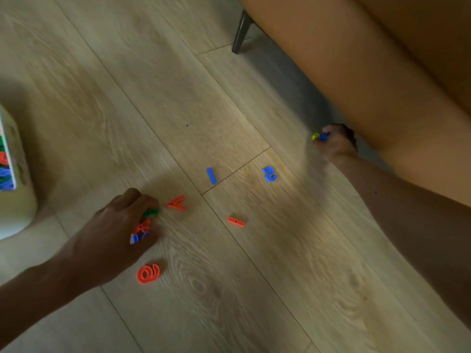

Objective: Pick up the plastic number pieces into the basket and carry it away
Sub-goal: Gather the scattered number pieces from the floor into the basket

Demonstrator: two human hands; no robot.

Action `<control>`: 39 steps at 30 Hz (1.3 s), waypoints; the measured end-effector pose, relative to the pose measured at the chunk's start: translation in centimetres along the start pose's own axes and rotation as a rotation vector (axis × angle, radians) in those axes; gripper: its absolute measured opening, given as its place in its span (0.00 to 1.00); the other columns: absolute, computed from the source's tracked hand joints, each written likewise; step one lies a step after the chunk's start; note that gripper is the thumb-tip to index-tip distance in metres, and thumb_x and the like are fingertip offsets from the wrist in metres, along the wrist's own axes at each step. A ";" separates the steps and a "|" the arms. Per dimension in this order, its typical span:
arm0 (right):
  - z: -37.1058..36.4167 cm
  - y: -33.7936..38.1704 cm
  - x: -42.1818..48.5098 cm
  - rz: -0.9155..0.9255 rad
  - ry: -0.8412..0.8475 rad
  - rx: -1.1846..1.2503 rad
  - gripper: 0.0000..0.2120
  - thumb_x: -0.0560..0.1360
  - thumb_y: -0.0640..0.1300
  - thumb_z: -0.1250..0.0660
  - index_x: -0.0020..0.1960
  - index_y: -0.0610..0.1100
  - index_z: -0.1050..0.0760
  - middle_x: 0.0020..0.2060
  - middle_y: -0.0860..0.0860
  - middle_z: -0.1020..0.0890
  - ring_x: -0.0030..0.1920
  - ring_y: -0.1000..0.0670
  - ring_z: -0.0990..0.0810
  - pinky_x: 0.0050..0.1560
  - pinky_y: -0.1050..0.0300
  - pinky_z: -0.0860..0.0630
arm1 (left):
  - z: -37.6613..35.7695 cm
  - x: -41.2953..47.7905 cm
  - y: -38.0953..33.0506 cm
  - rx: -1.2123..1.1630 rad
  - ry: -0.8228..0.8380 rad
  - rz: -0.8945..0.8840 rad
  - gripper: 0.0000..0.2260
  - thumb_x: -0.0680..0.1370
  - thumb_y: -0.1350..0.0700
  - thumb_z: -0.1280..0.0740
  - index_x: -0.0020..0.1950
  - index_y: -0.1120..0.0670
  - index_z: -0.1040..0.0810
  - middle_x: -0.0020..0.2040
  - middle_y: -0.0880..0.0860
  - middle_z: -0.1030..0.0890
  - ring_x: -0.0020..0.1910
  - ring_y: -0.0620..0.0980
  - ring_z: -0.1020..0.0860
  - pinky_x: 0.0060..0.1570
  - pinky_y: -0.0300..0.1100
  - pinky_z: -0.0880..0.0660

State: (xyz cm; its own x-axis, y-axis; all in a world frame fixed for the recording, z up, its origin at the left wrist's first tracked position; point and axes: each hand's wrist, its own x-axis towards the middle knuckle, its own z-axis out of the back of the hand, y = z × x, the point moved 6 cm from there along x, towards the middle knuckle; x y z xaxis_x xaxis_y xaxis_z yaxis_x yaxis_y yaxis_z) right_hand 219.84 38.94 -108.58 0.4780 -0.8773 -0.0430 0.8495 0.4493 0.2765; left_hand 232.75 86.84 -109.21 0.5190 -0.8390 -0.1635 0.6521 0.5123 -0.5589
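Observation:
My left hand (117,225) rests low on the wooden floor, closed around several plastic pieces: green, orange and blue ones poke out between the fingers. Just right of it lies an orange angle-shaped piece (176,203). An orange 6 (148,273) lies below that hand. A blue 1 (211,176), a blue 2 (269,173) and a short orange bar (236,221) lie loose in the middle. My right hand (337,143) is at the sofa's base, closed on a yellow and a blue piece. The white basket (17,200) stands at the left edge with coloured pieces inside.
An orange-brown sofa (382,72) fills the upper right, with a dark metal leg (240,31) standing on the floor. Light wood floorboards (127,98) stretch between the basket and the sofa.

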 end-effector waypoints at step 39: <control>-3.3 13.5 -27.6 0.670 0.320 -0.142 0.10 0.74 0.40 0.30 0.55 0.46 0.25 0.47 0.49 0.27 0.38 0.45 0.23 0.37 0.55 0.30 | -1.3 -2.8 -3.6 0.266 0.080 0.034 0.22 0.78 0.53 0.32 0.69 0.53 0.35 0.64 0.55 0.36 0.52 0.53 0.25 0.48 0.47 0.20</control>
State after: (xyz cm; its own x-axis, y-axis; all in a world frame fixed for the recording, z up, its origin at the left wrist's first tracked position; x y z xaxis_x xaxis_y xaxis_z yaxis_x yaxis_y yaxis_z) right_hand 218.87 69.83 -106.85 0.9256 -0.3266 -0.1915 0.3644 0.9058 0.2162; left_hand 228.23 87.14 -107.84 0.5045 -0.8270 -0.2481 0.7626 0.5616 -0.3211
